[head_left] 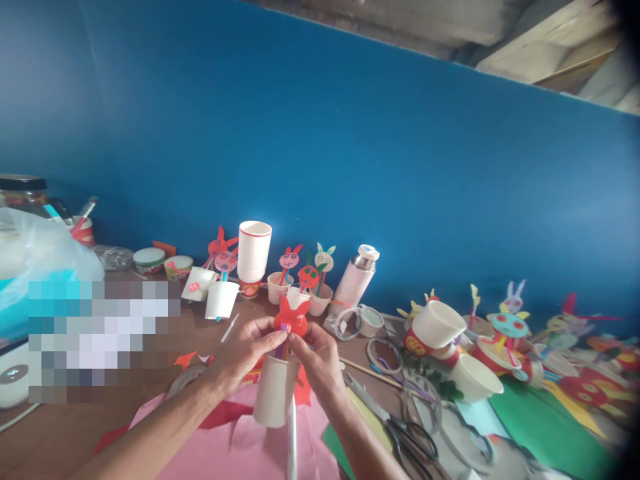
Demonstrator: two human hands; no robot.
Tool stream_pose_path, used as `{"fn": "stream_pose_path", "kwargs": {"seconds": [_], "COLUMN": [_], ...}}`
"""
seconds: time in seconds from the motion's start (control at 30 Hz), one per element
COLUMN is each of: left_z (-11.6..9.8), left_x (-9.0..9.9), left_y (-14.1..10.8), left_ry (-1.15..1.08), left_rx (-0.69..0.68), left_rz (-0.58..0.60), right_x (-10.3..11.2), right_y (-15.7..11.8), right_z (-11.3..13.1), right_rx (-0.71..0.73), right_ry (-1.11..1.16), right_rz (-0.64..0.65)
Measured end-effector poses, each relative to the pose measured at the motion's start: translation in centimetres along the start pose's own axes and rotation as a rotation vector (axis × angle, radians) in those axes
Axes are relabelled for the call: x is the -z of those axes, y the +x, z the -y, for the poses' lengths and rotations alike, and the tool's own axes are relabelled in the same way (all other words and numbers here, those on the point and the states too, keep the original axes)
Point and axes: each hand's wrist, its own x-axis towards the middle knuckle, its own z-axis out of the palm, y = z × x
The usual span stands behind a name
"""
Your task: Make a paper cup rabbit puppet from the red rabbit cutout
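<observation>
Both of my hands meet near the middle of the view, around a red paper rabbit head [293, 321] with two ears. My left hand [255, 340] pinches its left edge, and my right hand [315, 347] pinches the lower right edge. A small purple piece shows between the thumbs. Just below the fingers hangs a white paper cup [273, 393], slightly tilted, with a purple strip running from the head to its base. Pink paper [175, 427] and red scraps lie beneath the cup and wrists.
Black-handled scissors [413, 433], tape rolls [384, 355] and green paper [545, 427] lie at the right. Finished cup figures line both sides. Stacked cups [254, 250] and a pink bottle [354, 280] stand behind the hands. A plastic bag [40, 253] sits at the left.
</observation>
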Motion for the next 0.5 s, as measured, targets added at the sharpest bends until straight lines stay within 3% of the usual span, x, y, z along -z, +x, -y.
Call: {"fn": "stream_pose_path", "kwargs": {"seconds": [0.23, 0.5], "left_z": [-0.6, -1.4], "left_x": [-0.2, 0.3], "left_y": [-0.6, -1.5], "left_ry": [0.017, -0.118], "left_rx": [-0.015, 0.036], "left_rz": [-0.028, -0.112], "right_x": [-0.3, 0.4], "right_y": [-0.1, -0.5], "right_z": [0.1, 1.4], "right_rx": [0.017, 0.037], "right_ry": [0.032, 0.076], "right_rz": [0.006, -0.027]}}
